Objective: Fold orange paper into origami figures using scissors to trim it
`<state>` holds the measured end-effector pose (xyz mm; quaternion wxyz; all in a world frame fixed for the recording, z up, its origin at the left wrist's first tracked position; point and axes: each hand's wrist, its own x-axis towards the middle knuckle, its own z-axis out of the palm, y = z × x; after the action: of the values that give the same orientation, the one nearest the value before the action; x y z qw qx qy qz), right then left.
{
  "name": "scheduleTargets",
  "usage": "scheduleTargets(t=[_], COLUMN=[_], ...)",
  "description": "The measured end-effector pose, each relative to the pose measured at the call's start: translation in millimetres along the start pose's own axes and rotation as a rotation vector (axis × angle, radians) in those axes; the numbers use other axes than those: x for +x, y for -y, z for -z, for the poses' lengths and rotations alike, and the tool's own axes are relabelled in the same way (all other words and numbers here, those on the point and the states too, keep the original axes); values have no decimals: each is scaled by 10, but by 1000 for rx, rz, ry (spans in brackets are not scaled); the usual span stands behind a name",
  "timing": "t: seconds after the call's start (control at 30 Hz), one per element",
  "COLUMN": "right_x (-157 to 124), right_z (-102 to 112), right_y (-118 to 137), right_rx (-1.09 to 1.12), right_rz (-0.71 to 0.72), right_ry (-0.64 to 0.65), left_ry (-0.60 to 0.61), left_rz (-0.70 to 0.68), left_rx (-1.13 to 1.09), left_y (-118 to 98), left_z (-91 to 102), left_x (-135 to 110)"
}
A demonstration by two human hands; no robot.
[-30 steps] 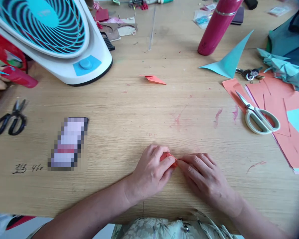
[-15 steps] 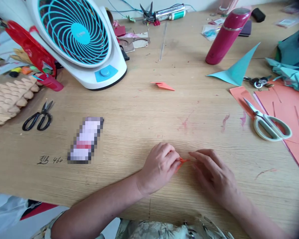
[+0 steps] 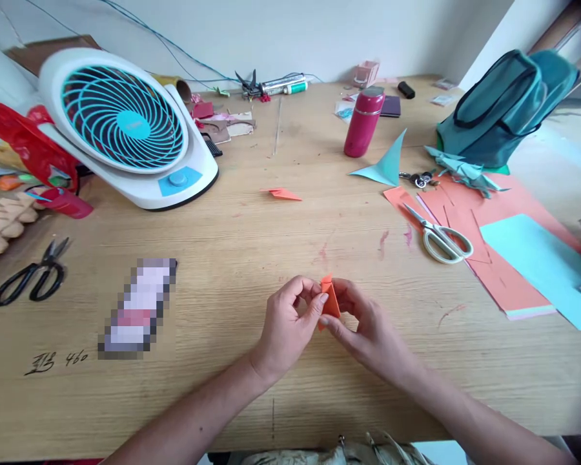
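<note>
A small folded orange paper piece [image 3: 330,301] stands upright between my two hands, just above the wooden table [image 3: 252,258]. My left hand [image 3: 287,326] pinches its left side with thumb and fingers. My right hand [image 3: 368,329] grips its right side and lower edge with bent fingers. Both hands are closed on the paper near the table's front middle. Another folded orange piece [image 3: 281,194] lies flat further back.
A white and teal fan [image 3: 126,129] stands at the back left, black scissors [image 3: 29,278] at the left edge. White-handled scissors [image 3: 440,236] lie on orange paper sheets [image 3: 494,258] at right, beside a teal sheet [image 3: 537,258], a pink bottle [image 3: 363,123] and a teal backpack [image 3: 503,106].
Both hands have lifted the orange paper off the table and turned it upright between them. The camera has tilted up, showing more of the table's far side.
</note>
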<state>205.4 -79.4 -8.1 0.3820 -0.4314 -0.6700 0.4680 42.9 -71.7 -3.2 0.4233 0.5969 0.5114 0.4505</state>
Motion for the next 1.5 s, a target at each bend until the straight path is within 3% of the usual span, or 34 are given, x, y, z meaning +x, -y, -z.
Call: scheduleTargets(t=[0.13,0.3,0.47,1.07,1.33,1.5], right_x=[7,-5,-18,-55,-47,-19], right_z=[-26,-51,-69,-85,-93,-73], right_y=[4,-73,-131,-131,-116,-64], right_rx=[-195,-324,-378,-357,-338,-159], right_rz=[78,173,222,210,148,-60], right_ry=[-54,-84,-94,-56,-58,5], left_ry=[31,47,60,122,83,16], left_rz=[116,180,179,118,26,-11], left_rx=[-133,-123,-40,-125,-2,2], left_y=[-24,22,40,70,58,100], left_z=[-21,-6,-9,63,87,110], left_x=[21,52,44,27,30,41])
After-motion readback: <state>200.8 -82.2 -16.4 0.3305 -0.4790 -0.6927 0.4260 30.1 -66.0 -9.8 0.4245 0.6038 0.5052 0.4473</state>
